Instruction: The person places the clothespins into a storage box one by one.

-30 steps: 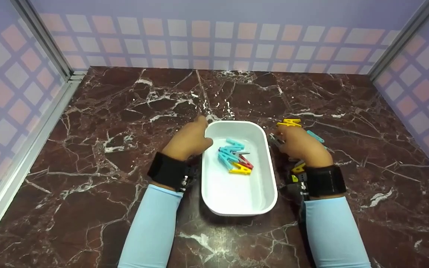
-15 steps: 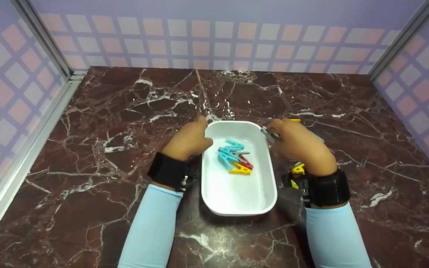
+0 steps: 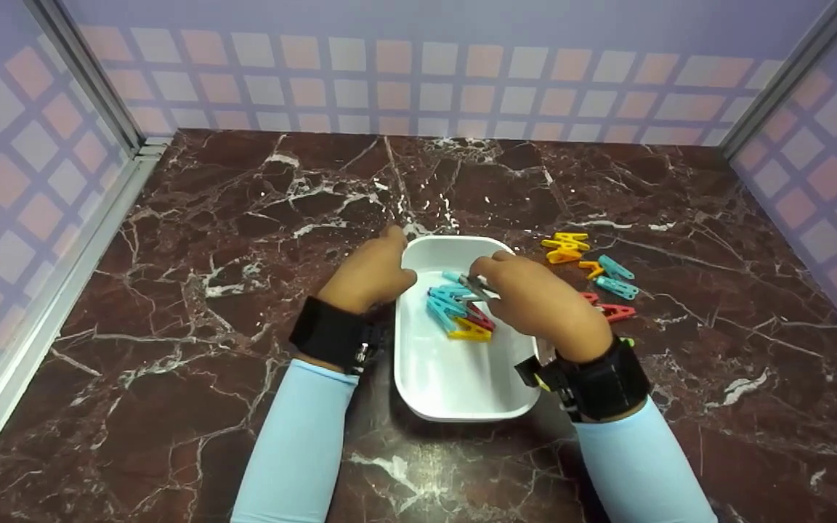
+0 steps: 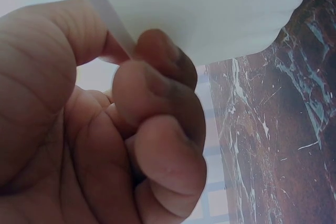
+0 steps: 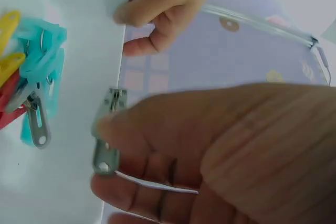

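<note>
A white plastic basin [image 3: 447,385] stands on the marble table. My left hand [image 3: 368,274] grips its left wall, thumb and fingers on either side of the rim, as the left wrist view shows. Over the basin, my right hand [image 3: 542,301] pinches a grey clothespin [image 5: 106,156] between thumb and fingers. Inside the basin lies a small pile: teal clothespins [image 3: 439,311], a yellow clothespin [image 3: 471,333], a red clothespin [image 3: 482,318] and another grey clothespin [image 5: 38,124]. The right wrist view shows a second piece of yellow there.
To the right of the basin lie loose yellow clothespins [image 3: 569,238], orange ones [image 3: 564,256], teal ones [image 3: 616,288] and red ones [image 3: 616,312]. My right forearm partly covers that group. A tiled back panel [image 3: 418,80] and side panels border the table.
My right hand has moved left from the loose clothespins, over the basin's right rim, carrying the grey clothespin. My left hand stays on the left rim.
</note>
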{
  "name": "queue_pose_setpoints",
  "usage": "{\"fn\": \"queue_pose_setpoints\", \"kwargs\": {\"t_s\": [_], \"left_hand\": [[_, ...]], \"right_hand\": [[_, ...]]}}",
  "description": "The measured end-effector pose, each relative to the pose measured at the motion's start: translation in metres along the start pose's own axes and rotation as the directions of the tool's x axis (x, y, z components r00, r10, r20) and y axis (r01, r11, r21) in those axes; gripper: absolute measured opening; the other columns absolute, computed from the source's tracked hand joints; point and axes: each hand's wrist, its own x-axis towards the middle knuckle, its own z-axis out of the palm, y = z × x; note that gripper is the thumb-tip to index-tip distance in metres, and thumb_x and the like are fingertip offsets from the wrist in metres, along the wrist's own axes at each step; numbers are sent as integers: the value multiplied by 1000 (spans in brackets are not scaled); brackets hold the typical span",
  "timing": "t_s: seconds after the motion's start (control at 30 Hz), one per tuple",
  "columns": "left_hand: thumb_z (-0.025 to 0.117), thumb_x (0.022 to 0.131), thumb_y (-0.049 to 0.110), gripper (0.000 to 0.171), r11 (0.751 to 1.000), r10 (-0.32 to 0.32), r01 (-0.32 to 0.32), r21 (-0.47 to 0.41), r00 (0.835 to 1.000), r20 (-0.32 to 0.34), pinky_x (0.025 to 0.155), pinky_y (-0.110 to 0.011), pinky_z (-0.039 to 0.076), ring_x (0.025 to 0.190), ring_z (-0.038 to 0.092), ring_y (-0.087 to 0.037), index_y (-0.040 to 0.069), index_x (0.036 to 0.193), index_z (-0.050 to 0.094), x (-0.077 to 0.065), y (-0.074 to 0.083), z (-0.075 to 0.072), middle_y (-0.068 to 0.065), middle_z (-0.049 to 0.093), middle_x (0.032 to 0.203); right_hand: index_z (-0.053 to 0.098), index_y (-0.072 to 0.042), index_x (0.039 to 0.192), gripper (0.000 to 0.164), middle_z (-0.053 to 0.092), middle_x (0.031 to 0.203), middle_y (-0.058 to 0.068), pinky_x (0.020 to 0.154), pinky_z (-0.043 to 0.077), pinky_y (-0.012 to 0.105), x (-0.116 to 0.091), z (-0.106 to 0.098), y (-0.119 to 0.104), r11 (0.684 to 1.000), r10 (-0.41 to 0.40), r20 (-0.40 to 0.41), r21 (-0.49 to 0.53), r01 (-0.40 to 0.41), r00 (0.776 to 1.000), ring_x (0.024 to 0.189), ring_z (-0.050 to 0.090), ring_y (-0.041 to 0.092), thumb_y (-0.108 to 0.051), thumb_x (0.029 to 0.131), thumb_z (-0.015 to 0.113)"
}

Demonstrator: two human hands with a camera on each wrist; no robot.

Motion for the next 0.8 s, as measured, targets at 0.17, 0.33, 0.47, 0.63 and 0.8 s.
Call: {"fn": "queue_pose_setpoints", "kwargs": {"t_s": [0.17,0.33,0.47,0.63,0.8], "left_hand": [[56,81,10,44,1000,-10,10,-3,1000,2,82,-47,48,91,58,-34,-1,121,42,0,-1,0,-21,62,104],[56,81,10,42,1000,-13,13,-14,1000,3,81,-46,49,91,59,-34,-1,120,42,0,-2,0,-20,62,103],[56,82,10,43,1000,-17,17,-8,1000,5,83,-46,49,93,59,-34,-1,121,42,0,-1,0,-20,61,105],[56,83,10,45,1000,-9,9,-9,1000,11,83,-46,48,93,58,-34,-2,124,42,-1,1,-1,-20,61,107],[56,83,9,45,1000,-2,3,-20,1000,9,82,-45,48,91,57,-33,-2,124,42,-1,1,0,-20,62,105]], "right_hand": [[62,-6,124,35,61,108,12,78,51,42,5,5,-6,1000,15,37,-1,-15,999,87,60,28,-7,89,70],[62,-5,123,34,61,107,13,77,51,42,9,12,-7,1000,3,56,-5,-3,998,88,60,28,-8,90,69],[63,-4,120,30,61,103,14,78,51,45,12,18,-5,999,-15,36,-38,16,999,88,61,30,-10,91,67],[64,-4,117,25,61,99,13,77,50,47,14,23,-3,996,-38,22,-77,40,999,87,61,31,-10,93,65],[64,-4,120,32,61,102,13,80,50,47,15,23,-3,995,-24,28,-97,27,999,92,60,32,-7,88,68]]}}
